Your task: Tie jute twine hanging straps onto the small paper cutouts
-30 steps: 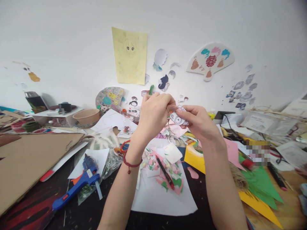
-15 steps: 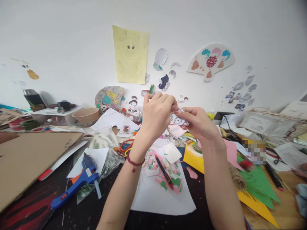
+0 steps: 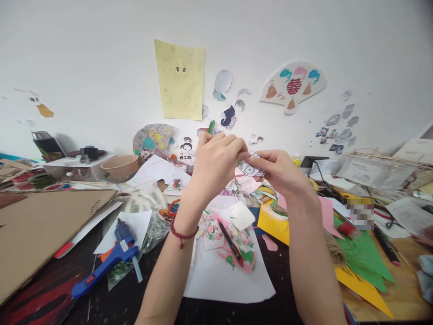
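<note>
My right hand (image 3: pixel 282 171) pinches a small paper cutout (image 3: pixel 250 168) with a black line drawing, thumb and fingers at its right side. My left hand (image 3: pixel 218 162), its back to the camera and a red cord on the wrist, is at the cutout's left edge with fingers curled. What its fingertips hold is hidden. A green-tipped object (image 3: pixel 211 127) shows just above the left hand. Beneath the hands a white sheet (image 3: pixel 233 289) carries pink, green and white paper scraps and a black and red pen (image 3: pixel 230 242).
A blue glue gun (image 3: pixel 108 266) lies left on paper, beside large cardboard (image 3: pixel 50 225). Yellow (image 3: pixel 274 223) and green paper (image 3: pixel 363 257) and twine (image 3: pixel 334 248) are at the right. Behind stand a bowl (image 3: pixel 120 165) and a flask (image 3: pixel 47 145) before the wall.
My left hand has tilted slightly and its forearm has shifted a little left. The cutout has turned slightly between the hands. The whole view has moved a little.
</note>
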`<move>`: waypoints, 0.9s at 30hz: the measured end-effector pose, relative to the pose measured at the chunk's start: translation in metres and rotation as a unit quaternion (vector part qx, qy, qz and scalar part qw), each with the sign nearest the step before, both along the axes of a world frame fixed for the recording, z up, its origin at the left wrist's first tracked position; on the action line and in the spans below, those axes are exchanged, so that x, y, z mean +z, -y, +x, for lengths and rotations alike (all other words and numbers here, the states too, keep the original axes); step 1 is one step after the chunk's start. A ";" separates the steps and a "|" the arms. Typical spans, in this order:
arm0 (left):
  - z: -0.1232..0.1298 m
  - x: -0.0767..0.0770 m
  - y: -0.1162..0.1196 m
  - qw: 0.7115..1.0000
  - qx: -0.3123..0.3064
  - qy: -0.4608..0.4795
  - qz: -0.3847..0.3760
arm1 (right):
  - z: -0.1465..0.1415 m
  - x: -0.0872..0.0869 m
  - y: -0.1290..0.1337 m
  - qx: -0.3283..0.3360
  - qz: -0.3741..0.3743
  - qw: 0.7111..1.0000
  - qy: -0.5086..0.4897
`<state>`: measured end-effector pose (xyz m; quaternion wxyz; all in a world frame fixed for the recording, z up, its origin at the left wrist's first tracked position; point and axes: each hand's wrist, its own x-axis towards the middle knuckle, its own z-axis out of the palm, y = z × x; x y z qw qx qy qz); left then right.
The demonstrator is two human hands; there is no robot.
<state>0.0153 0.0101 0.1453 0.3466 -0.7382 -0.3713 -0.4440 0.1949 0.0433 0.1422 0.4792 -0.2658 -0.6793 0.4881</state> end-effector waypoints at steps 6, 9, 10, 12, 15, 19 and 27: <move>-0.005 0.006 0.012 0.995 -0.032 -0.011 -0.099 | 0.000 -0.001 -0.009 0.087 -0.068 0.994 0.015; -0.002 0.005 0.011 0.992 -0.039 0.035 -0.119 | -0.001 -0.004 -0.017 0.156 -0.088 0.984 0.003; -0.001 0.005 0.010 0.989 -0.053 0.053 -0.130 | -0.001 -0.006 -0.021 0.186 -0.088 0.979 -0.002; 0.000 0.005 0.009 0.978 -0.103 0.091 -0.160 | -0.001 -0.009 -0.026 0.241 -0.083 0.967 -0.008; 0.000 0.005 0.009 0.953 -0.199 0.143 -0.179 | -0.001 -0.013 -0.031 0.304 -0.082 0.949 -0.015; -0.002 0.006 0.010 0.935 -0.255 0.174 -0.175 | -0.003 -0.013 -0.030 0.366 -0.084 0.926 -0.037; -0.008 0.008 0.011 0.937 -0.253 0.167 -0.172 | -0.003 -0.011 -0.025 0.366 -0.086 0.925 -0.055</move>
